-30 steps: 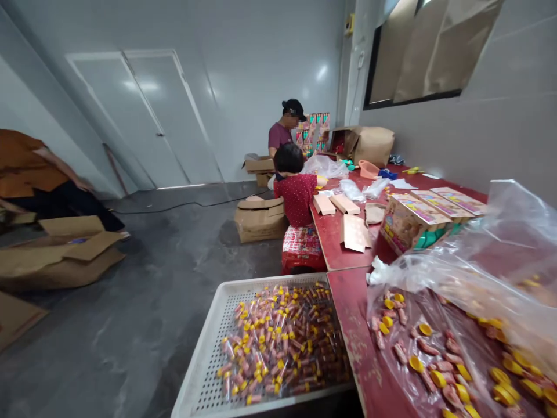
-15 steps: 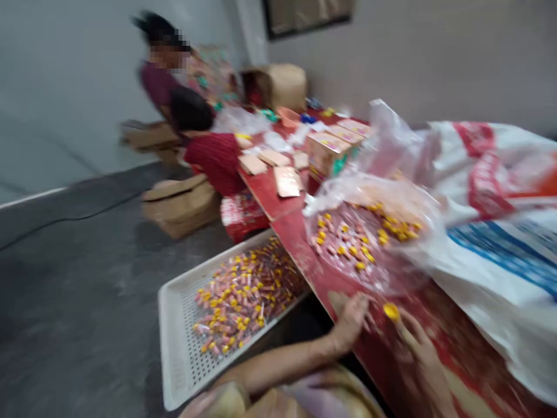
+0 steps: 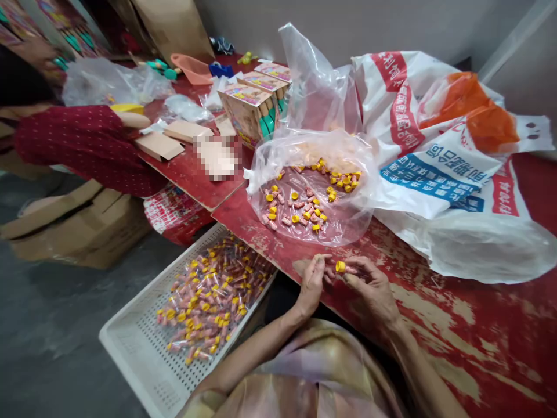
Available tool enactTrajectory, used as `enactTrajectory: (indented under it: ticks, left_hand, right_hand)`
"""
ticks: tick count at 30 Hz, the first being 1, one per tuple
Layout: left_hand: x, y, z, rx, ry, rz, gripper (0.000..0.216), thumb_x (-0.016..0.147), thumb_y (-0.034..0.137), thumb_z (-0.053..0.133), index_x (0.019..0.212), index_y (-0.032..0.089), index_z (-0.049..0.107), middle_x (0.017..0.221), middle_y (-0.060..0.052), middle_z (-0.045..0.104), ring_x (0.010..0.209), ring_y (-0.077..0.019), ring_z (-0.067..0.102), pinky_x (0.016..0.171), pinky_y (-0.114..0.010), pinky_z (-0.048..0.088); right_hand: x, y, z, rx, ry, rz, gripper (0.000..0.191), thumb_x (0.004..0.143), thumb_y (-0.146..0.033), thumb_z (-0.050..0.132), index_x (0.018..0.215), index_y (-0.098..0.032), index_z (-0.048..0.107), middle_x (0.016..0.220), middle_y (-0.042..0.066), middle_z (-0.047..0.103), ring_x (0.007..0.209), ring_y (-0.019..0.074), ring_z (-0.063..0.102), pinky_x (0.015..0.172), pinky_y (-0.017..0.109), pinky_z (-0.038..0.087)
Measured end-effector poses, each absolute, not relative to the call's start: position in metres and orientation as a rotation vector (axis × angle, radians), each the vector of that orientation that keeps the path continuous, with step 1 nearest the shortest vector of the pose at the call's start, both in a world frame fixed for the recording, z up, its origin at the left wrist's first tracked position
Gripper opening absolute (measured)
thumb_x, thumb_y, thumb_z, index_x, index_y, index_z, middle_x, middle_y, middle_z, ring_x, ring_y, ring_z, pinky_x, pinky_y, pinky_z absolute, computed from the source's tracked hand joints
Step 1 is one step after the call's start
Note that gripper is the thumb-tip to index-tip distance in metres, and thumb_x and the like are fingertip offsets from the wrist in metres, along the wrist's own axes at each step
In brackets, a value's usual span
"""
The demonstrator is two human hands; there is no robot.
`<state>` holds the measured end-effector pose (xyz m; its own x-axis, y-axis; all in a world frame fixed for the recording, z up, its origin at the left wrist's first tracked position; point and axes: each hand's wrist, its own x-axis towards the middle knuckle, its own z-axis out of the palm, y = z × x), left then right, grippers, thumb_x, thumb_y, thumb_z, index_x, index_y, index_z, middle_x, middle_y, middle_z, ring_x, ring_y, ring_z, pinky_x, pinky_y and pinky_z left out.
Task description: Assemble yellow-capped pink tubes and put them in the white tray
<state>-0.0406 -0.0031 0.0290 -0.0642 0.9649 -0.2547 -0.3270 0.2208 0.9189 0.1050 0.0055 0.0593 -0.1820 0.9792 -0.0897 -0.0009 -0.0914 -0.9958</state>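
Both hands [image 3: 343, 284] pinch a yellow-capped tube [image 3: 342, 267] near the clear bag [image 3: 311, 191] of caps and tubes.

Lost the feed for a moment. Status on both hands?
Left hand at table edge, grip unclear. Right hand pinching yellow cap. Clear bag of caps just beyond, white tray lower left. Nothing between.

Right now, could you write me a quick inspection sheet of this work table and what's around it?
Surface: red table, paint worn.
Job's things: yellow cap between both hands; clear bag of caps and pink pieces; white tray of filled tubes below the table edge.
Clutter: printed sacks, colourful boxes, flat cartons.
Hands: left hand and right hand pinching the cap.
Cables: nothing seen.
Surroundings: person in a red sleeve, cardboard box on the floor.
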Motion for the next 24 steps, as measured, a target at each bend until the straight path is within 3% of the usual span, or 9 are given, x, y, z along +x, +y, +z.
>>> enactTrajectory:
  ticks: [4, 7, 10, 13, 18, 24]
  left_hand:
    - [-0.042, -0.005, 0.028, 0.762, 1.16, 1.25, 0.041, 0.091, 0.051, 0.041, 0.106, 0.015, 0.057, 0.091, -0.006, 0.062, 0.063, -0.0086, 0.054, 0.058, -0.021, 0.044]
    - [-0.042, -0.006, 0.028, 0.795, 1.209, 1.263, 0.042, 0.09, 0.051, 0.042, 0.105, 0.015, 0.057, 0.091, -0.006, 0.062, 0.062, -0.0082, 0.052, 0.057, -0.021, 0.043]
    - [-0.04, -0.008, 0.025, 0.829, 1.241, 1.284, 0.042, 0.091, 0.05, 0.041, 0.107, 0.015, 0.058, 0.09, -0.006, 0.061, 0.059, -0.0075, 0.05, 0.055, -0.021, 0.042]
    - [-0.038, -0.009, 0.022, 0.918, 1.275, 1.29, 0.042, 0.091, 0.048, 0.039, 0.106, 0.015, 0.06, 0.083, -0.004, 0.059, 0.057, -0.008, 0.05, 0.054, -0.021, 0.042]
    - [-0.037, -0.008, 0.028, 1.133, 1.4, 1.267, 0.041, 0.091, 0.042, 0.036, 0.107, 0.015, 0.063, 0.073, -0.003, 0.055, 0.063, -0.0118, 0.053, 0.066, -0.027, 0.047]
    - [-0.035, -0.004, 0.031, 1.284, 1.403, 1.255, 0.037, 0.09, 0.034, 0.037, 0.108, 0.014, 0.061, 0.085, -0.007, 0.06, 0.079, -0.0167, 0.056, 0.079, -0.031, 0.048]
  right_hand:
    - [0.116, 0.011, 0.071, -1.25, -1.836, 0.989, 0.018, 0.087, -0.029, 0.053, 0.101, -0.02, 0.061, 0.101, 0.006, 0.056, 0.095, 0.0182, 0.054, 0.083, 0.03, 0.044]
    - [0.133, 0.015, 0.077, -1.467, -2.376, 0.673, 0.022, 0.092, -0.031, 0.042, 0.095, -0.019, 0.061, 0.094, 0.007, 0.057, 0.08, 0.0186, 0.056, 0.067, 0.03, 0.043]
    - [0.157, 0.014, 0.073, -1.785, -2.782, 0.476, 0.026, 0.093, -0.03, 0.037, 0.089, -0.019, 0.059, 0.088, 0.008, 0.057, 0.063, 0.0188, 0.057, 0.052, 0.029, 0.033]
    - [0.182, 0.011, 0.054, -1.886, -2.895, 0.496, 0.026, 0.093, -0.029, 0.034, 0.088, -0.021, 0.058, 0.081, 0.007, 0.058, 0.057, 0.0197, 0.058, 0.048, 0.028, 0.03]
    - [0.21, 0.009, 0.018, -1.647, -2.889, 0.602, 0.023, 0.083, -0.023, 0.037, 0.09, -0.021, 0.059, 0.083, 0.01, 0.059, 0.056, 0.02, 0.059, 0.05, 0.031, 0.038]
    - [0.205, 0.008, 0.028, -1.577, -2.637, 0.755, 0.029, 0.074, -0.021, 0.038, 0.091, -0.02, 0.061, 0.088, 0.015, 0.063, 0.067, 0.0259, 0.064, 0.05, 0.034, 0.045]
